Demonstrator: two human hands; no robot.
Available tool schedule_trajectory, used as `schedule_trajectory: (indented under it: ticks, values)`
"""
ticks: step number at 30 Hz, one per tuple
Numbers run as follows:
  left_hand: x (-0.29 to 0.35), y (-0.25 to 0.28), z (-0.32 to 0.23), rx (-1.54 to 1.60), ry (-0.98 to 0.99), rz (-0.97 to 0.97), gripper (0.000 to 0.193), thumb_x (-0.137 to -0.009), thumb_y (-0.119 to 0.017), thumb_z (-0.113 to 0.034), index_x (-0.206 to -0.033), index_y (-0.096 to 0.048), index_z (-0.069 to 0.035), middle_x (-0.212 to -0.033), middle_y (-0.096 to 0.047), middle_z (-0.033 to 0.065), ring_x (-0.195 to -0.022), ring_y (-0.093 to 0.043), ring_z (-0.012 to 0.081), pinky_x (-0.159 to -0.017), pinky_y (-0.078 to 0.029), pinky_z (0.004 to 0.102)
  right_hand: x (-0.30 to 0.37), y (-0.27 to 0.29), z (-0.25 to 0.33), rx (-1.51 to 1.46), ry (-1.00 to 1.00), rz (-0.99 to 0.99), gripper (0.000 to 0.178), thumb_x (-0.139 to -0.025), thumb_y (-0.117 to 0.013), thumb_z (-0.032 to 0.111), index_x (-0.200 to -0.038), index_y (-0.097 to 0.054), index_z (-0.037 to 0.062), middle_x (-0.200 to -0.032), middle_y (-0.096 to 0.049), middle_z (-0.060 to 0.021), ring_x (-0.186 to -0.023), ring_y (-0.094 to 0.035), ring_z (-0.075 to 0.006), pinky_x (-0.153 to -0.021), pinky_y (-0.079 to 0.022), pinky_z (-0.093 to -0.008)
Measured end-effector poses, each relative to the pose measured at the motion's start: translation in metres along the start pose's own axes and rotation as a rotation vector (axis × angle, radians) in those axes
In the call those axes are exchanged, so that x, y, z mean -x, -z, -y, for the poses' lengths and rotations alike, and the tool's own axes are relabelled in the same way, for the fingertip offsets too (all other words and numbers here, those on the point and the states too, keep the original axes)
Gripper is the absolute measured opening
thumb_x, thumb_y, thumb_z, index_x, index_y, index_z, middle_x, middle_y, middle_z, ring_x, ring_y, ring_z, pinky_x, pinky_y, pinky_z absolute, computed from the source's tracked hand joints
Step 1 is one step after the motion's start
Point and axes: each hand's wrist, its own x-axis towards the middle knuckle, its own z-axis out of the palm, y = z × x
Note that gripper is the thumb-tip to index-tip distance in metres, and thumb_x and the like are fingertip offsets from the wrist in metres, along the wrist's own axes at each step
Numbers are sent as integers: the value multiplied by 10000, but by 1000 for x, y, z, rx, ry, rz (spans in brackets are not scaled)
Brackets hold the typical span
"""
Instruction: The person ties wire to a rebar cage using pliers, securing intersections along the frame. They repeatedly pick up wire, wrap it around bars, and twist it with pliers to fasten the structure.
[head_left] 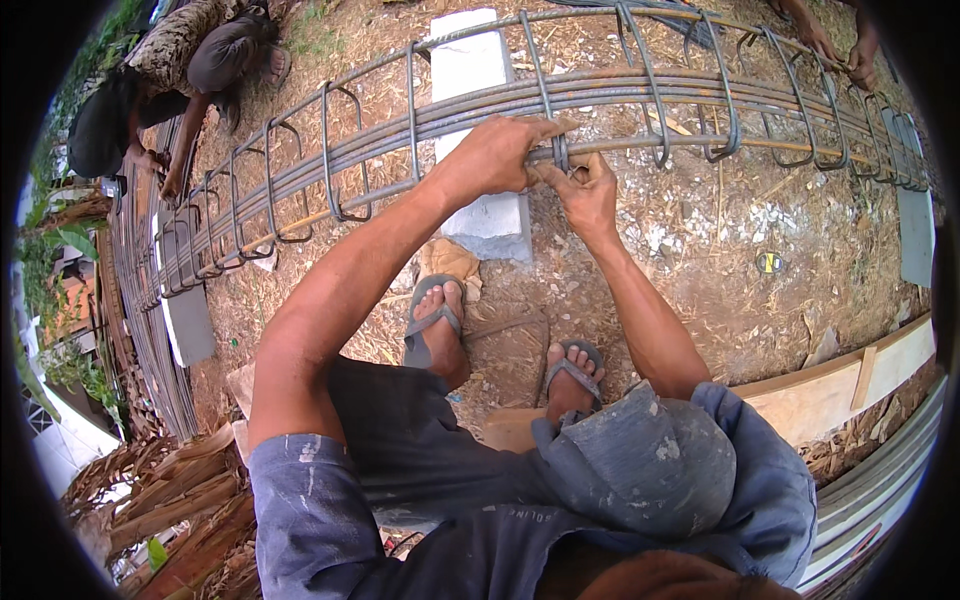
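A long reinforcing-bar cage crosses in front of me, its lengthwise bars ringed by bent steel stirrups. My left hand is closed at the near lower bar, index finger stretched along it to a stirrup's lower end. Just below that joint my right hand has thumb and fingers pinched together. The two hands nearly touch. Whatever lies between the right fingertips is too small to make out. Under the cage sits a pale block.
Another person crouches at the far left, with hands near the cage's end. Someone else's hands touch the cage at the far right. More blocks support it. A wooden plank and a small yellow-and-black round object lie at right.
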Motion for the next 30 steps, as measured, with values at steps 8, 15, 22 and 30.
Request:
schedule_trajectory:
  ticks: [8,15,22,30]
  values:
    - [-7,-11,7,-100,-64,10,822,-654,-622,35,-1438,-442,-136,-831,-655,180,-775,-632,356,-730,-493,448,4,-23,-15,210,315,-273,326,-802,-797,257,-828,-553,42,-774,-549,-54,-598,-486,-132,-497,-406,-287]
    - [-5,29,16,17,-74,-137,398,-668,-581,-10,-1061,-631,-54,-998,-644,153,-871,-612,356,-717,-496,451,1,-36,-20,195,253,-413,333,-712,-836,163,-786,-533,44,-745,-566,-80,-658,-554,-210,-587,-434,-365]
    - [-18,30,15,-517,-314,44,88,-783,-631,-117,-776,-711,-79,-842,-635,113,-868,-650,258,-705,-538,396,-1,-43,-22,233,168,-440,310,-637,-825,78,-803,-566,35,-750,-605,-99,-665,-585,-245,-615,-457,-380]
    - [-37,29,7,-462,-55,369,114,-723,-652,-109,-772,-713,-26,-737,-692,160,-742,-698,328,-645,-557,422,-3,-45,-26,55,98,-435,379,-682,-855,243,-797,-577,12,-716,-571,-87,-608,-531,-220,-552,-412,-390]
